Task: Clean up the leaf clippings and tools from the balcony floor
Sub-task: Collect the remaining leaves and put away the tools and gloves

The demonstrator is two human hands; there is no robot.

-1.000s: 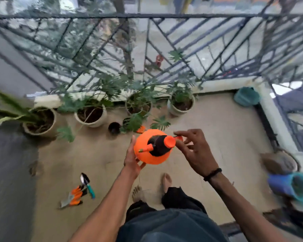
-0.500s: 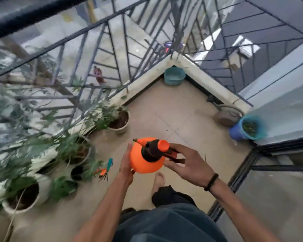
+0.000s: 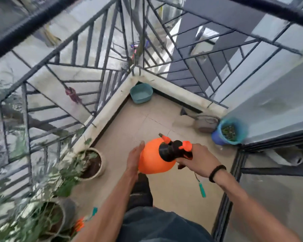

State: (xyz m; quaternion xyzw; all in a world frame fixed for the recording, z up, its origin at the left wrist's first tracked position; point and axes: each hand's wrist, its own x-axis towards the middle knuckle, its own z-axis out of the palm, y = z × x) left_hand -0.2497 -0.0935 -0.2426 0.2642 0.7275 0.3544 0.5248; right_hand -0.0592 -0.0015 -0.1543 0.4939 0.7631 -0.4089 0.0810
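- The round orange plastic spray bottle with a black pump head (image 3: 156, 157) sits at the centre of the frame, held above the beige balcony floor (image 3: 164, 119).
- The left hand (image 3: 134, 158) lies flat against the bottle's left side, fingers straight (a wide grip, only pressing).
- The right hand (image 3: 200, 162) has its grip curled round the black handle, a black band at the wrist.
- A teal-handled tool (image 3: 200, 186) shows just below the right hand; what holds it cannot be told.
- Orange-and-teal garden tools (image 3: 83, 221) lie at the lower left beside a white potted plant (image 3: 93, 163).
- A blue bucket filled with green clippings (image 3: 229, 131) stands at the right; a teal plastic basin (image 3: 141, 93) sits in the railing corner.
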